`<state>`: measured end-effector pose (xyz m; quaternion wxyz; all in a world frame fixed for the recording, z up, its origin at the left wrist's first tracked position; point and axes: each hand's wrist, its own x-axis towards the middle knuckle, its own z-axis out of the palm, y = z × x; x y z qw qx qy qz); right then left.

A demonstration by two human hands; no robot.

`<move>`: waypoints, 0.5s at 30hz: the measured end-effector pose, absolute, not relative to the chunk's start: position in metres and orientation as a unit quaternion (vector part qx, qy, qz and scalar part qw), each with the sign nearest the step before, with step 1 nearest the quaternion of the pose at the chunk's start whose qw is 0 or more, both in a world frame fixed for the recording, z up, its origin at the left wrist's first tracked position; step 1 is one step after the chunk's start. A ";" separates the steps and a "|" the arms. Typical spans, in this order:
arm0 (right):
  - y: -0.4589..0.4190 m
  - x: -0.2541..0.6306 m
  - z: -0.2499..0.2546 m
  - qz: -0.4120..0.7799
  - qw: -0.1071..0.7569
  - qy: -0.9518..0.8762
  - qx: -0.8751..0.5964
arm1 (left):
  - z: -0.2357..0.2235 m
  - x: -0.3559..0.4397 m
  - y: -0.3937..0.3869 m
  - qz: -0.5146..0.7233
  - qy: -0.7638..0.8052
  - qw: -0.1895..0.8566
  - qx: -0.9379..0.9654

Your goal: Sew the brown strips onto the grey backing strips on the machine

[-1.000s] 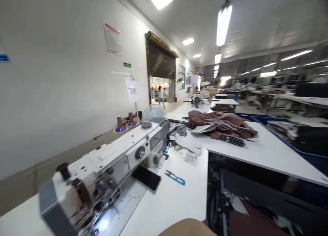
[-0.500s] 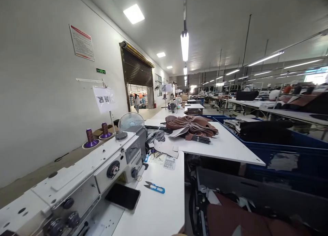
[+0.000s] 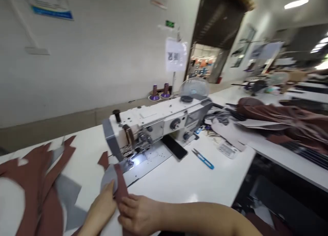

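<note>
Both my hands are low in the view, just in front of a white sewing machine (image 3: 153, 116). My left hand (image 3: 104, 203) is closed on the grey, rounded part of a fabric piece (image 3: 109, 176). Beside it, my right hand (image 3: 137, 212) has its fingers curled over the brown fabric strip (image 3: 120, 183). The strip's upper end lies by the machine's lit needle area (image 3: 132, 162); whether it is under the presser foot I cannot tell. A small brown scrap (image 3: 104, 160) lies just left of the machine head.
Brown and grey cut pieces (image 3: 36, 188) spread over the table's left side. Right of the machine lie a black phone (image 3: 174, 147), blue thread snips (image 3: 203, 159) and a stack of brown pieces (image 3: 287, 118). A dark bin (image 3: 276, 195) stands below at the right.
My view has swung left and down, so the machine's needle end and the cut pieces now show. Both hands have come into view, holding fabric.
</note>
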<state>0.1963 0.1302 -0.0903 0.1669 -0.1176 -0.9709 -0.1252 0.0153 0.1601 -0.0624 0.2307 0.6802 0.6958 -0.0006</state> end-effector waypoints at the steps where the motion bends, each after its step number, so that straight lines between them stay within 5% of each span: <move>1: 0.124 0.198 -0.096 -0.127 0.201 -0.964 -0.120 | -0.063 0.016 0.153 -0.028 0.704 0.239 0.668; 15: 0.112 0.211 -0.109 -0.106 0.230 -0.958 -0.132 | -0.052 0.039 0.172 -0.111 0.699 0.197 0.678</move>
